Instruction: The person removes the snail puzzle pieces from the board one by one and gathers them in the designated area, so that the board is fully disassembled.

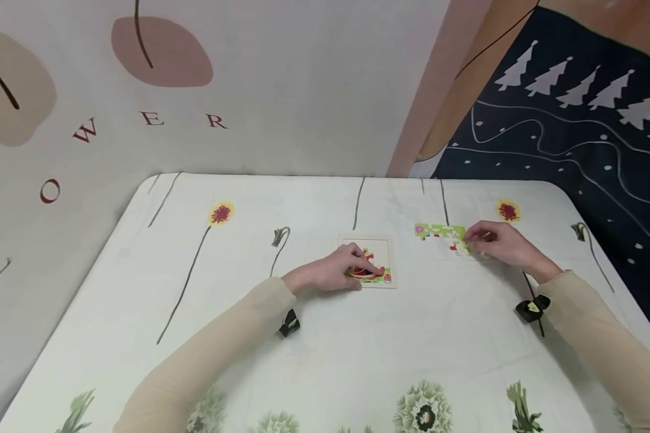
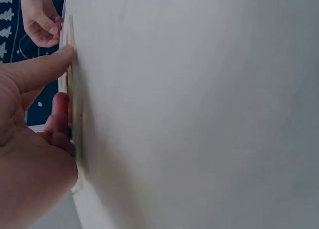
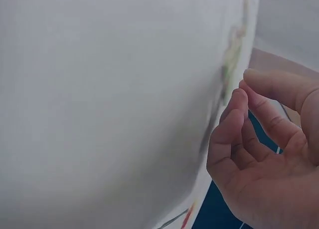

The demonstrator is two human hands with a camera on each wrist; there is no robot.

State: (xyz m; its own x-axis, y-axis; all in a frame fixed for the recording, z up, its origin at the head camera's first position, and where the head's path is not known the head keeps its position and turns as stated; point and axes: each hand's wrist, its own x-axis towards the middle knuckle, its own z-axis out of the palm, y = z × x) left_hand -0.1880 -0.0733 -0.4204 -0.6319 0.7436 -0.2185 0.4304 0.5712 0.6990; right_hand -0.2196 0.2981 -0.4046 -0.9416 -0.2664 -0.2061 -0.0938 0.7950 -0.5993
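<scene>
A small wooden puzzle tray (image 1: 380, 242) is set near the middle of a table covered by a flower-printed cloth (image 1: 325, 349). The left hand (image 1: 340, 269) is laid on the tray's near left part, with its fingers (image 1: 369, 264) pressed on the coloured pieces (image 1: 369, 274) already seated along the near edge (red, blue and green can be made out). In the left wrist view the thumb (image 2: 50, 67) and a finger are seen flat against the tray's edge (image 2: 71, 84); nothing is gripped, the pieces are only held down.

To the right of the tray, apart from it, a strip of joined green pieces (image 1: 439, 231) is lying on the cloth. The right hand (image 1: 501, 243) is placed at the strip's right end, with fingertips closed in around a small loose piece (image 1: 459, 246). Whether this piece is actually pinched or merely touched cannot be told: in the right wrist view the curled fingers (image 3: 239, 129) are shown near the cloth, but no piece is seen between them.

The puzzle is judged to be at an early to middle stage. Only the near part of the tray is filled; the far part is seen bare and pale. The green strip and the loose piece by it are left to be placed in the tray.
</scene>
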